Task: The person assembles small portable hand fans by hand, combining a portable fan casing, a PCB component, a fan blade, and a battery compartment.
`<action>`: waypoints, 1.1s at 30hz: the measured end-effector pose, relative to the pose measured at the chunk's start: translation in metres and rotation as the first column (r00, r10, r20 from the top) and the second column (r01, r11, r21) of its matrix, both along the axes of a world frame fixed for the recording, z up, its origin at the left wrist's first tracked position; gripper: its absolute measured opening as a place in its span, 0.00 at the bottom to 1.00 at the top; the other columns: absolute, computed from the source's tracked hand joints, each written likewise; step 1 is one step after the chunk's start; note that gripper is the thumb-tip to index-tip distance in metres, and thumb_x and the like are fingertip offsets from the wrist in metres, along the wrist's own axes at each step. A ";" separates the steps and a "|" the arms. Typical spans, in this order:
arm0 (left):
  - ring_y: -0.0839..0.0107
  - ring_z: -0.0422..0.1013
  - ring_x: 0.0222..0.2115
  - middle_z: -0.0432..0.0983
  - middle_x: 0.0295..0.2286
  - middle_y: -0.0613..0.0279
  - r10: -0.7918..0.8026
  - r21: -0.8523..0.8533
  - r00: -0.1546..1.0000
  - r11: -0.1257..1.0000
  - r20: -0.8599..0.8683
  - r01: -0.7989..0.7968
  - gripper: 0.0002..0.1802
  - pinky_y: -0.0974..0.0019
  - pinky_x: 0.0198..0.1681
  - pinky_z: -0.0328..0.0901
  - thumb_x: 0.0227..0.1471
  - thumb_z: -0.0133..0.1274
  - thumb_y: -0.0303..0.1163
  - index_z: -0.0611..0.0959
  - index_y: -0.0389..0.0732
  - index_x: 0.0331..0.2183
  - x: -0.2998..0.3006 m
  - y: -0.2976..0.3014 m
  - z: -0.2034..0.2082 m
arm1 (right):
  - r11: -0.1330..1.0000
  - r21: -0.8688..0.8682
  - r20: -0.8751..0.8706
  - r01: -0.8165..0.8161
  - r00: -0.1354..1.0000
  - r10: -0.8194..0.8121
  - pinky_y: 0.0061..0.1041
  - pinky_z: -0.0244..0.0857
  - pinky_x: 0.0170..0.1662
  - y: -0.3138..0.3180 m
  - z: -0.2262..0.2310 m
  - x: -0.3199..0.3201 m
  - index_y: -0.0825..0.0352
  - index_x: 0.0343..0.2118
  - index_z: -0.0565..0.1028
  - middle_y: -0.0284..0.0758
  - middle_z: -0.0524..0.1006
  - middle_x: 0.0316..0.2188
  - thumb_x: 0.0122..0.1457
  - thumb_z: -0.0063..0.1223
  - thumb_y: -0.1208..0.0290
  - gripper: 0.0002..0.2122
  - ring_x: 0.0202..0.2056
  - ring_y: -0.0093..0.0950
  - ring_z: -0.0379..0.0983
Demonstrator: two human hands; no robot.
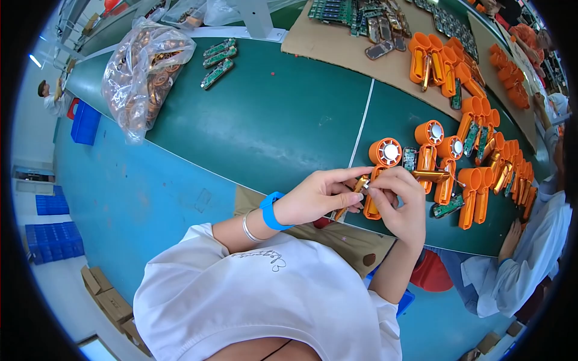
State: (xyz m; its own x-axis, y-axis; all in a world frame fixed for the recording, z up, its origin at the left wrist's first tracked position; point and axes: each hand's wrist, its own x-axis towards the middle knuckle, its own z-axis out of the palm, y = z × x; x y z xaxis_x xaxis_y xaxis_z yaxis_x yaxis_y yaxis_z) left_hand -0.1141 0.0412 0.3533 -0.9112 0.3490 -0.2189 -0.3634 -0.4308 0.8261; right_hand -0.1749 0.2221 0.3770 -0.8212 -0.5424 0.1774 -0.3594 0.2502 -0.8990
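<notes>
A slim gold-coloured piece is resting in a worker's fingers just above the near edge of a green tabletop. The left hand is gripping it, thumb and fingers closing around its sides. The right hand is curling inward, its fingertips meeting at the piece's upper end; whether they are pinching it, an onlooker cannot tell. An orange housing is lying partly hidden between the hands, below a round orange head with a silver centre. To the right, another gold piece is lying across neighbouring orange housings, with a green circuit board sitting nearby. Farther out, a clear plastic bag of copper-toned parts is slumping at the far left, three narrow circuit boards are lying beside it, and a co-worker in a pale top is sitting at the right.
</notes>
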 end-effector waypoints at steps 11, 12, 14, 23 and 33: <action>0.77 0.70 0.35 0.71 0.41 0.62 -0.045 -0.168 0.998 0.985 -0.035 0.038 0.29 0.72 0.41 0.67 0.54 0.48 0.22 0.62 0.42 0.57 0.000 0.002 -0.003 | 0.995 0.020 -0.152 -0.093 0.984 0.095 0.19 0.57 0.21 -0.001 0.003 -0.009 0.71 0.24 0.74 0.33 0.72 0.23 0.44 0.54 0.84 0.03 0.21 0.22 0.66; 0.79 0.69 0.31 0.71 0.36 0.63 -0.002 -0.134 1.000 0.991 -0.023 -0.001 0.28 0.73 0.37 0.66 0.54 0.49 0.23 0.64 0.44 0.56 0.001 0.004 -0.005 | 0.997 0.026 -0.071 -0.067 0.995 0.069 0.18 0.57 0.21 -0.002 0.004 -0.007 0.71 0.23 0.74 0.33 0.72 0.23 0.44 0.54 0.84 0.03 0.20 0.21 0.66; 0.80 0.68 0.27 0.70 0.31 0.65 0.037 -0.102 0.999 0.994 -0.010 -0.038 0.28 0.75 0.33 0.66 0.53 0.50 0.25 0.65 0.45 0.56 0.001 0.006 -0.006 | 0.999 0.023 -0.049 -0.046 0.998 0.047 0.18 0.57 0.20 -0.002 0.001 -0.004 0.71 0.23 0.74 0.33 0.72 0.23 0.44 0.53 0.84 0.03 0.19 0.21 0.65; 0.75 0.70 0.29 0.65 0.29 0.63 -0.009 -0.307 0.990 0.951 -0.139 -0.034 0.29 0.71 0.36 0.70 0.51 0.50 0.19 0.66 0.44 0.55 -0.002 0.007 -0.005 | 1.000 0.006 -0.057 -0.011 0.998 0.012 0.17 0.56 0.19 -0.002 -0.004 -0.003 0.72 0.23 0.73 0.33 0.73 0.22 0.43 0.53 0.85 0.03 0.15 0.19 0.62; 0.75 0.70 0.29 0.67 0.29 0.63 -0.029 -0.452 0.977 0.889 -0.209 -0.070 0.27 0.72 0.36 0.69 0.52 0.50 0.20 0.67 0.42 0.54 -0.001 0.010 -0.005 | 0.994 0.109 -0.003 -0.003 1.000 0.003 0.20 0.59 0.23 0.001 0.005 -0.001 0.71 0.23 0.73 0.33 0.72 0.22 0.44 0.54 0.83 0.03 0.20 0.23 0.65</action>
